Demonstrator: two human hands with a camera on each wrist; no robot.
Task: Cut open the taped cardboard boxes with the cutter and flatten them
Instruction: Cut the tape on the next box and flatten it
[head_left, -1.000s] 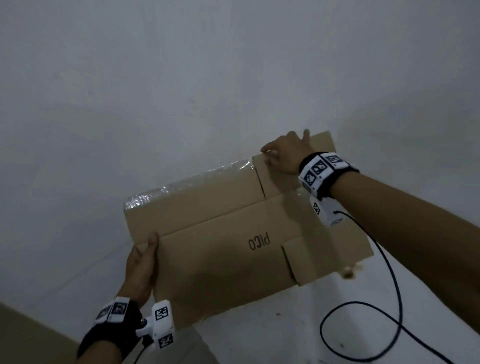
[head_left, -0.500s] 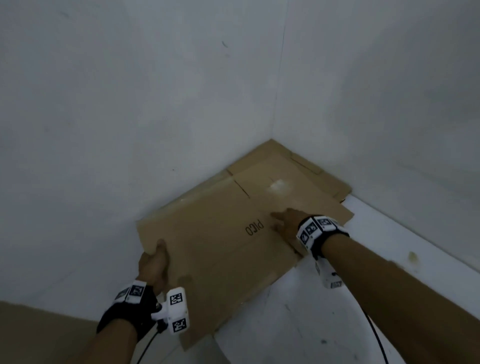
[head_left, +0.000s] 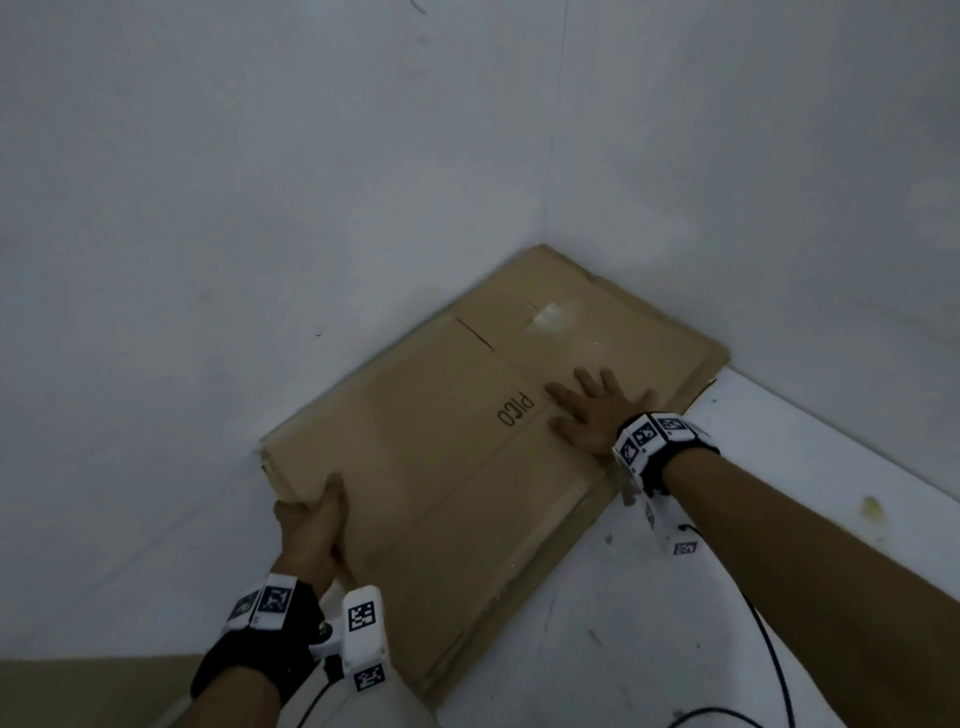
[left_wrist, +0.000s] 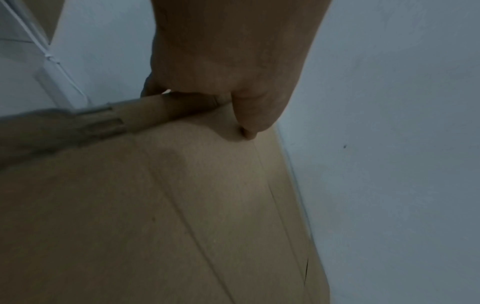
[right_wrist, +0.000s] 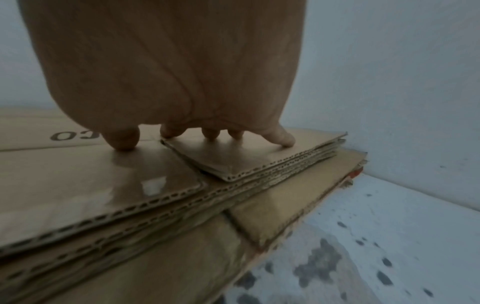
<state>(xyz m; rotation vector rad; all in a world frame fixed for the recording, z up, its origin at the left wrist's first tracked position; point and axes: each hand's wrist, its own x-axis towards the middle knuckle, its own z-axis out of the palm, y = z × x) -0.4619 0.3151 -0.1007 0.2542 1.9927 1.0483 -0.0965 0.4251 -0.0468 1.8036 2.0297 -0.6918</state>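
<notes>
A flattened brown cardboard box (head_left: 431, 467) printed "PICO" lies on a stack of flattened cardboard (head_left: 696, 364) in the corner of the room. My left hand (head_left: 311, 514) grips the box's near left edge, thumb on top and fingers curled underneath (left_wrist: 226, 98). My right hand (head_left: 597, 410) lies flat on the box's right part with fingers spread, and its fingertips (right_wrist: 283, 139) press on the top sheet (right_wrist: 246, 156). Several corrugated layers (right_wrist: 155, 216) show below it. No cutter is in view.
Two white walls (head_left: 311, 208) meet behind the stack. The white floor (head_left: 727, 597) at the right is spotted with dark marks. A black cable (head_left: 769, 649) runs from my right wrist over the floor. A brown surface (head_left: 78, 691) shows at the bottom left.
The box was held up tilted against the wall and has come down flat onto the stack. My right hand left the top edge and now presses flat on it. My left hand keeps its grip.
</notes>
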